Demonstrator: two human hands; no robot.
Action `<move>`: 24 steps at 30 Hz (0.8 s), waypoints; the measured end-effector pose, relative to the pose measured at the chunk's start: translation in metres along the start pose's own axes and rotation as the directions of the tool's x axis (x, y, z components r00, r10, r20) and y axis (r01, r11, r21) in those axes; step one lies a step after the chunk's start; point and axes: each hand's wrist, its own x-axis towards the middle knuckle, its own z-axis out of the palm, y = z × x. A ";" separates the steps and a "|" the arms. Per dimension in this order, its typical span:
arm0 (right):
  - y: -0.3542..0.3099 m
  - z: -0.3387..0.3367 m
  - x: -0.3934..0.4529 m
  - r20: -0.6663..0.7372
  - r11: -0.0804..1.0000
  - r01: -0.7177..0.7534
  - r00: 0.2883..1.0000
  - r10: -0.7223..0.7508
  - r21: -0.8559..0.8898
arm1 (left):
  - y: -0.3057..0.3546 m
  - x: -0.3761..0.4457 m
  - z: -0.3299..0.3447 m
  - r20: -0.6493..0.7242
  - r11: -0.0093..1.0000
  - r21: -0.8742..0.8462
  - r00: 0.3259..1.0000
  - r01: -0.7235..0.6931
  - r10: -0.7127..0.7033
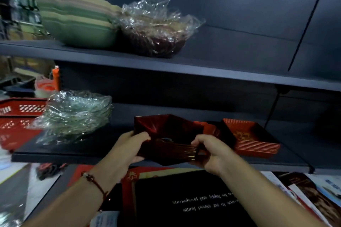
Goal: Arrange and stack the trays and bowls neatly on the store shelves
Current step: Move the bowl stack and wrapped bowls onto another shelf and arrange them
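- The step looks like setting a stack of dark red square trays (167, 142) on the lower shelf (73, 153).
- Next, I think, slide it straight, beside the orange-red trays (252, 138).
- The left hand (129, 147) and right hand (210, 153) are curled tight on the stack's near corners, thumbs on top.

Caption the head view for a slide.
Both hands, left hand and right hand, grip a stack of dark red trays at the lower shelf.

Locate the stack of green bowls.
In the head view, the green bowls sit at the left of the upper shelf, touching the plastic-wrapped dark bowls on their right.
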 end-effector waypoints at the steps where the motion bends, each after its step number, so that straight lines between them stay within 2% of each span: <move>1: 0.009 0.003 0.014 -0.011 1.000 -0.013 1.000 0.013 0.014 | -0.007 0.006 -0.003 -0.014 1.000 0.007 1.000 0.003 -0.003; 5: 0.030 0.017 0.059 -0.007 0.994 -0.072 0.997 0.073 0.077 | -0.035 0.036 -0.012 -0.057 1.000 0.002 0.998 0.000 0.000; 8: 0.041 0.024 0.093 0.001 0.990 -0.069 0.998 0.070 0.126 | -0.053 0.060 -0.017 -0.095 0.998 -0.069 0.995 0.012 -0.019; 10: 0.049 0.031 0.115 0.003 0.985 -0.016 1.000 0.016 0.172 | -0.068 0.080 -0.019 -0.114 0.999 -0.044 0.993 -0.006 0.001; 14: 0.067 0.044 0.144 -0.076 0.912 0.194 0.981 -0.178 0.363 | -0.081 0.110 -0.021 -0.138 0.983 0.165 0.984 -0.086 0.109; 16: 0.083 0.051 0.143 -0.151 0.905 0.303 0.951 -0.269 0.297 | -0.086 0.115 -0.018 -0.159 0.924 0.356 0.966 -0.135 0.203; 18: 0.095 0.063 0.138 -0.206 0.896 0.432 0.890 -0.406 0.099 | -0.096 0.115 -0.019 -0.165 0.875 0.431 0.935 -0.218 0.315; 21: 0.104 0.075 0.137 -0.155 0.819 0.555 0.805 -0.573 -0.147 | -0.112 0.118 -0.025 -0.150 0.819 0.496 0.901 -0.288 0.407; 24: 0.095 0.067 0.145 -0.068 0.800 0.558 0.809 -0.584 -0.221 | -0.115 0.133 -0.029 -0.151 0.795 0.503 0.872 -0.338 0.466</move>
